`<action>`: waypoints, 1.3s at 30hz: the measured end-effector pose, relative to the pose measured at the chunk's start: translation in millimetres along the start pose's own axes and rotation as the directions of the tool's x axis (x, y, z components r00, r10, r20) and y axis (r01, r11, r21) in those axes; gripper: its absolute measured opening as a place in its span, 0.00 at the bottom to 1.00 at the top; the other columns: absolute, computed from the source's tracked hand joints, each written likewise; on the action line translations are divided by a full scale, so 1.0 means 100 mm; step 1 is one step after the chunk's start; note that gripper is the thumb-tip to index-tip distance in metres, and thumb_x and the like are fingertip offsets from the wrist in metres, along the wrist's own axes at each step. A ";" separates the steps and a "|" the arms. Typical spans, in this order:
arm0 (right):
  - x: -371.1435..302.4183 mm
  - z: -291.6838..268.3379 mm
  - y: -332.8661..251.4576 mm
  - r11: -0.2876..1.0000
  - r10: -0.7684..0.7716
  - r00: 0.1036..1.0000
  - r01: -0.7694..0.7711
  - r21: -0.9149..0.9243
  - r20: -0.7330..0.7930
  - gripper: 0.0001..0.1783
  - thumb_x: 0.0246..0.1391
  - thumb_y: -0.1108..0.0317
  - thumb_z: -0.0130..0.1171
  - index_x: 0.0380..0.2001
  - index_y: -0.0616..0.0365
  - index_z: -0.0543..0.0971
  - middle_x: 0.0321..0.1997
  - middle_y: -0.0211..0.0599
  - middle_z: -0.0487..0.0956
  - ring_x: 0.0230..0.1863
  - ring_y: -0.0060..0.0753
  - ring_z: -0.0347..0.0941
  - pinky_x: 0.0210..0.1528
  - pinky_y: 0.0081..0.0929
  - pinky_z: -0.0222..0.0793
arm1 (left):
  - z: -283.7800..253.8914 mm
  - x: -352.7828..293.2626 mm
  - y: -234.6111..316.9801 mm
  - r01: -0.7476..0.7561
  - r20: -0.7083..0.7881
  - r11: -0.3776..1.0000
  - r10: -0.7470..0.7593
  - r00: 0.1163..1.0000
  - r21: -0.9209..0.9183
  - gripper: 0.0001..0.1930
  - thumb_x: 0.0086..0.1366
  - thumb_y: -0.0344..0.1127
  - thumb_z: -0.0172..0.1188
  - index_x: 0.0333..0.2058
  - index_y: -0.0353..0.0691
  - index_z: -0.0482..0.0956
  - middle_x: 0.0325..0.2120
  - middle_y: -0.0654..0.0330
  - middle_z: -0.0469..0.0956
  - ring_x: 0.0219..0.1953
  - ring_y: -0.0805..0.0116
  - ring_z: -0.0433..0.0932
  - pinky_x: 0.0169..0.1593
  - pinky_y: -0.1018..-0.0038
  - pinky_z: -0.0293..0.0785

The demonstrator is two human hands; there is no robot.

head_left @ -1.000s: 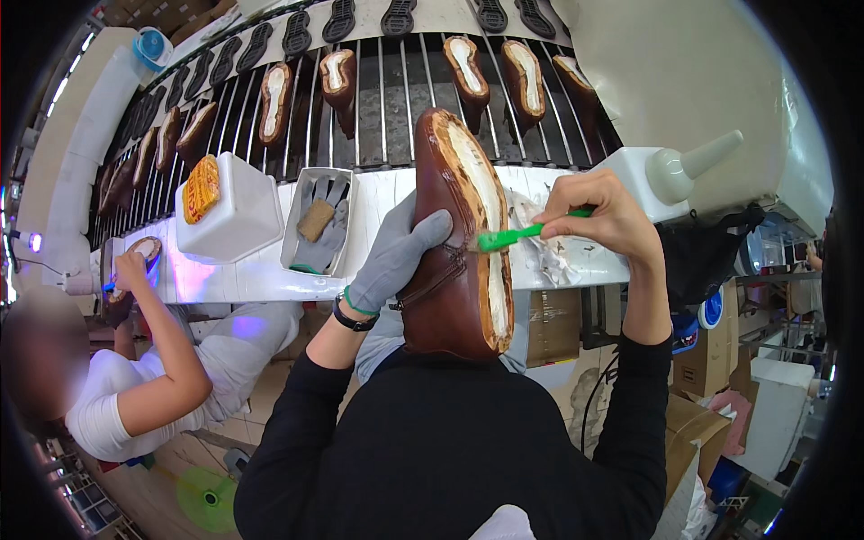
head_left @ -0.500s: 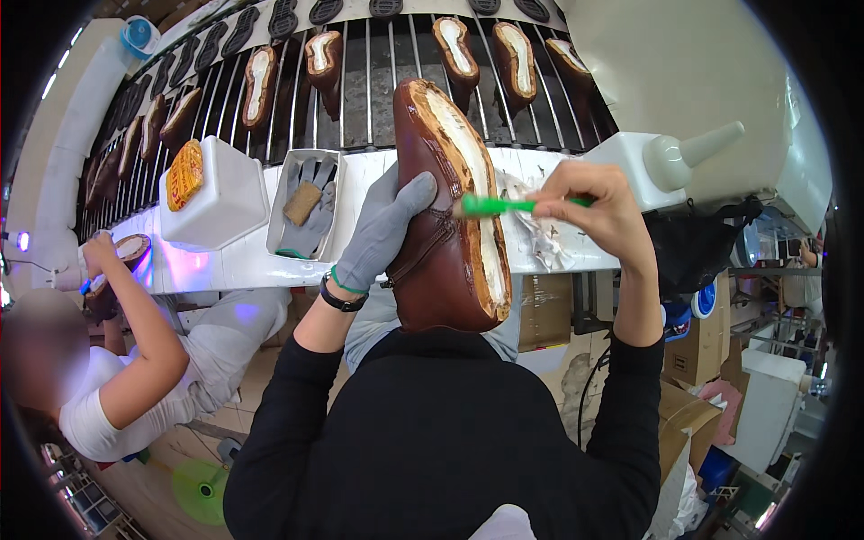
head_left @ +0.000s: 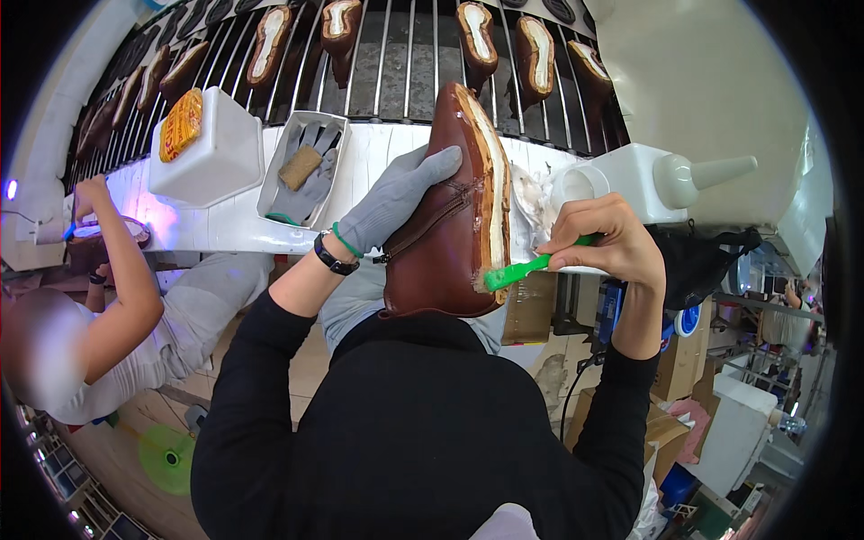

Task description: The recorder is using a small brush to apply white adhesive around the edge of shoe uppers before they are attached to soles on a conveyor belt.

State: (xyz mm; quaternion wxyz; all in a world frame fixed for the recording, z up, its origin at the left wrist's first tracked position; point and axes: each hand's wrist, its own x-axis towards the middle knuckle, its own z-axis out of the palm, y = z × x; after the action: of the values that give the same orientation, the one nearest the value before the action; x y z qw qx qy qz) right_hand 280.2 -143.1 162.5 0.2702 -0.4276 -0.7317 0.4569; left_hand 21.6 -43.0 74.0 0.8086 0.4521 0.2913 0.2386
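Note:
My left hand (head_left: 396, 198), in a grey glove with a green cuff, is wrapped round a brown leather boot (head_left: 432, 247). The boot has a side zipper, and its unsoled bottom, white in the middle with a tan edge, faces to the right. My bare right hand (head_left: 601, 236) grips a small green-handled brush (head_left: 526, 270). The bristles touch the lower edge of the boot's bottom, near the heel end. Behind my right hand lies crumpled, white-stained material (head_left: 531, 193) on the bench.
Several unsoled boots (head_left: 535, 56) rest on the metal roller rack (head_left: 396, 67) ahead. On the white bench (head_left: 360, 216) stand a tray (head_left: 333, 193) with gloves and a sponge, a white container (head_left: 225, 162) at left, and a white nozzle bottle (head_left: 643, 180) at right. A co-worker's arm (head_left: 126, 288) is at left.
The brush has slid down along the boot's edge, from mid-length to the heel end. The boot has turned slightly, showing less of its bottom. My left hand still holds it.

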 end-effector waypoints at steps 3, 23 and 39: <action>0.06 -0.03 0.01 1.000 -0.015 0.999 0.014 0.011 0.031 0.09 0.44 0.69 0.74 0.27 0.62 0.86 0.22 0.33 0.80 0.24 0.25 0.73 0.28 0.23 0.64 | 0.00 0.05 -0.04 0.108 0.056 0.990 -0.103 0.993 -0.094 0.28 0.72 0.53 0.50 0.57 0.31 0.70 0.48 0.57 0.77 0.46 0.73 0.77 0.53 0.75 0.73; 0.37 -0.20 0.07 0.998 -0.027 0.997 0.023 0.066 0.071 0.08 0.41 0.72 0.75 0.26 0.63 0.86 0.23 0.32 0.81 0.25 0.19 0.72 0.28 0.21 0.64 | 0.51 -0.24 -0.10 -0.162 0.422 0.867 -0.061 0.905 0.472 0.24 0.69 0.38 0.59 0.61 0.38 0.69 0.48 0.57 0.79 0.42 0.76 0.79 0.45 0.81 0.76; 0.32 -0.19 0.17 0.994 -0.063 0.997 0.059 0.097 0.045 0.07 0.42 0.73 0.74 0.26 0.63 0.85 0.25 0.33 0.83 0.27 0.19 0.74 0.29 0.19 0.64 | 0.53 -0.23 -0.41 0.009 0.385 0.999 -0.021 0.923 0.032 0.21 0.70 0.38 0.59 0.58 0.38 0.71 0.47 0.59 0.79 0.42 0.78 0.78 0.44 0.79 0.75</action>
State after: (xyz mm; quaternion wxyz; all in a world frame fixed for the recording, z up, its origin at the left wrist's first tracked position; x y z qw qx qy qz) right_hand 285.3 -103.1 155.8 0.2867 -0.3804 -0.7280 0.4931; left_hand 46.9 -108.8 66.3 0.8451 0.4998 0.1338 0.1347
